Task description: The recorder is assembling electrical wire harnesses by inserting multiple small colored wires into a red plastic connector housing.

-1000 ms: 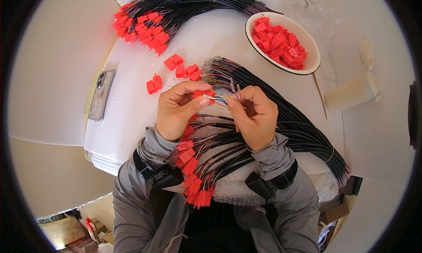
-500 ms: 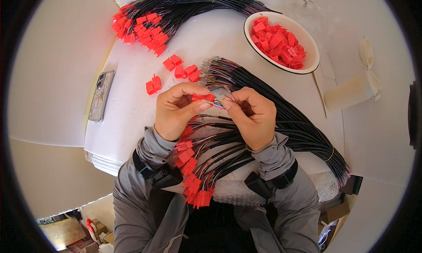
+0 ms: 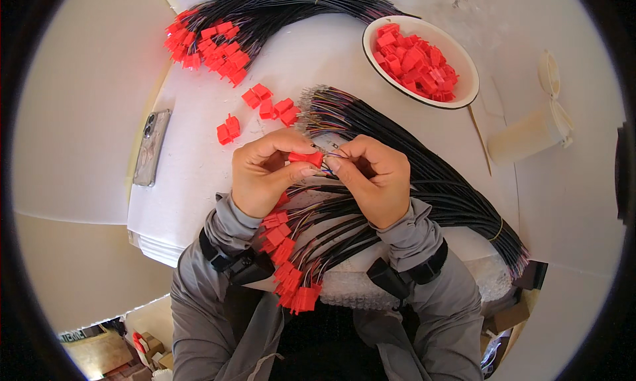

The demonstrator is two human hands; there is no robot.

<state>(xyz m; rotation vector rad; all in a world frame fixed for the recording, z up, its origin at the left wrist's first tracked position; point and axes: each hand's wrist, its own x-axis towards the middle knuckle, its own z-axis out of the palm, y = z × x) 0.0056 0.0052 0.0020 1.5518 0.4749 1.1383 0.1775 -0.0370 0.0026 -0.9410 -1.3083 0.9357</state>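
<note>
Between its thumb and fingers my left hand pinches a red plastic connector housing. My right hand is closed on thin coloured wires at the housing's right side; how far the wire ends sit in the housing is too small to tell. Beneath and beyond my hands lies a bundle of black cables with bare wire ends at its left. Nearer to me, several cables with red housings fitted on their left ends spread below my hands.
A white dark-rimmed bowl of red housings stands at the far right. Several loose housings lie left of the cables. Another bundle with housings lies at the back. A phone is at the left, a cream lidded container at the right.
The red housing has turned slightly and now lies more level between my left fingers. My right fingers have shifted a little left, closer to it.
</note>
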